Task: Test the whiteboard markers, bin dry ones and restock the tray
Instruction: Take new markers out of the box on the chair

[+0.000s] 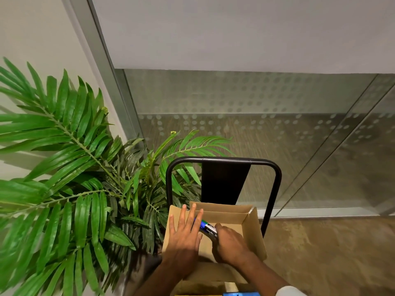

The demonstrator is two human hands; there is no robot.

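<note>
An open brown cardboard box (250,227) sits on a black-framed chair (224,161) at the bottom middle. My right hand (230,244) is inside the box, fingers closed round a whiteboard marker (206,227) with a blue cap and a white and green label. The marker points up and left, its cap end under my left fingers. My left hand (183,236) lies flat over the box's left side, fingers spread, holding nothing. The box's floor under both hands is hidden.
A large green leafy plant (70,178) fills the left side, its fronds reaching the chair's left edge. A frosted, dotted glass wall (245,107) stands behind the chair. Brown carpet (331,253) lies to the right. A blue object (241,293) shows at the bottom edge.
</note>
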